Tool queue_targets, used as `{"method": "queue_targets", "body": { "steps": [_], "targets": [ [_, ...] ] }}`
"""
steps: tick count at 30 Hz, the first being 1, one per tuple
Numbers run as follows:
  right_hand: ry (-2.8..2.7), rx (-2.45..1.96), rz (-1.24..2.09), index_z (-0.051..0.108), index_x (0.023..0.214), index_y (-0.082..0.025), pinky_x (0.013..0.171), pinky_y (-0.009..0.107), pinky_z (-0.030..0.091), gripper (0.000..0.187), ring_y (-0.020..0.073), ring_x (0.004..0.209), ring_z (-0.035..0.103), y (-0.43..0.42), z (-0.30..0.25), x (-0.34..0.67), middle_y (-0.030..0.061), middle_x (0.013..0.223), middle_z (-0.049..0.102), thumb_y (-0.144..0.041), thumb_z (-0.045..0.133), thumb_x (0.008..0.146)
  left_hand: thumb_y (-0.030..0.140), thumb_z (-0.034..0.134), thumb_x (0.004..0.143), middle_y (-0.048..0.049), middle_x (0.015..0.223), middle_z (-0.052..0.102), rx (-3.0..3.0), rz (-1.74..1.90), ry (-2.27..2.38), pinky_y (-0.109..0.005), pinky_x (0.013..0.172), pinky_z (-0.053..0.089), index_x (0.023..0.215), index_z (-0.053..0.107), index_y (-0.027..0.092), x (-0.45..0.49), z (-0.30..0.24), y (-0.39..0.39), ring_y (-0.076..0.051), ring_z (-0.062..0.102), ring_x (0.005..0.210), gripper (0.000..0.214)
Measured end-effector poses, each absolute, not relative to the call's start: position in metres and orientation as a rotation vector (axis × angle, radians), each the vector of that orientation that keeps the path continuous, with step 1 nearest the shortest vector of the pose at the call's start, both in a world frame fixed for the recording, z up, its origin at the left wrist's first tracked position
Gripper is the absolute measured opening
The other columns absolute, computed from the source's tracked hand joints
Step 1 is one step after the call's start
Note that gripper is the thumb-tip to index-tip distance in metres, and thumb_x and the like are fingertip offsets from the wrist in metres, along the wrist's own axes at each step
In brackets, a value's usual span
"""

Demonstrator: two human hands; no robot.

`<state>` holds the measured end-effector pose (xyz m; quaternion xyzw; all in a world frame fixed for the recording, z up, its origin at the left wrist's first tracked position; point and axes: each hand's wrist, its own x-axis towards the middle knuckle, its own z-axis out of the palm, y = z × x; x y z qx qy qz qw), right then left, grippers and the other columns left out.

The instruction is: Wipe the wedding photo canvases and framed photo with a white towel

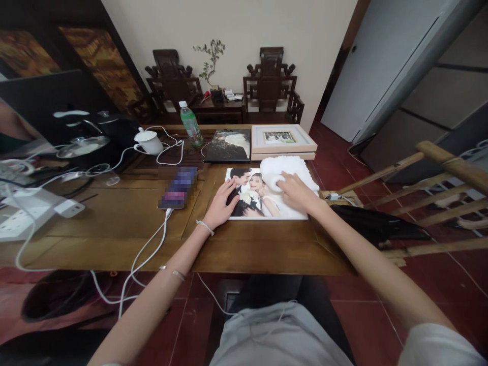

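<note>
A wedding photo panel (pixel 247 201) lies flat on the wooden table, showing a couple with white flowers. My left hand (pixel 221 203) rests on the panel's left edge, fingers stretched out and thumb apart. Bunched under the fingers of my right hand (pixel 295 190) is a white towel (pixel 285 165), which covers the panel's upper right part. Just behind the panel sit a dark photo panel (pixel 229 145) with a white dress in it and, to its right, a stack of light wooden picture frames (pixel 284 140).
Left of the panel, a phone (pixel 179 188) lies charging on a white cable. Farther left are a white lidded cup (pixel 148 141), a pot (pixel 84 147) and a power strip (pixel 28 211). A green-labelled bottle (pixel 190 124) stands behind. A bamboo rack (pixel 450 168) is at the right.
</note>
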<state>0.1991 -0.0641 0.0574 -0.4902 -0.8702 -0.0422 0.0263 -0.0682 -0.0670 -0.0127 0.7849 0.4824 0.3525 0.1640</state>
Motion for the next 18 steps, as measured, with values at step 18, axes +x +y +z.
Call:
{"method": "queue_targets", "body": {
  "steps": [18],
  "targets": [
    [-2.779,-1.407,-0.122,0.068,0.104,-0.013,0.108,0.063,0.028,0.04,0.0387,0.139,0.031,-0.125,0.051,0.186,0.0181,0.146,0.044,0.0,0.043,0.077,0.038,0.047,0.093,-0.0124,0.151,0.041,2.213,0.989,1.373,-0.047,0.119,0.023,0.138,0.049,0.015,-0.068,-0.011,-0.067,-0.025,0.032,0.143,0.051]
  ]
}}
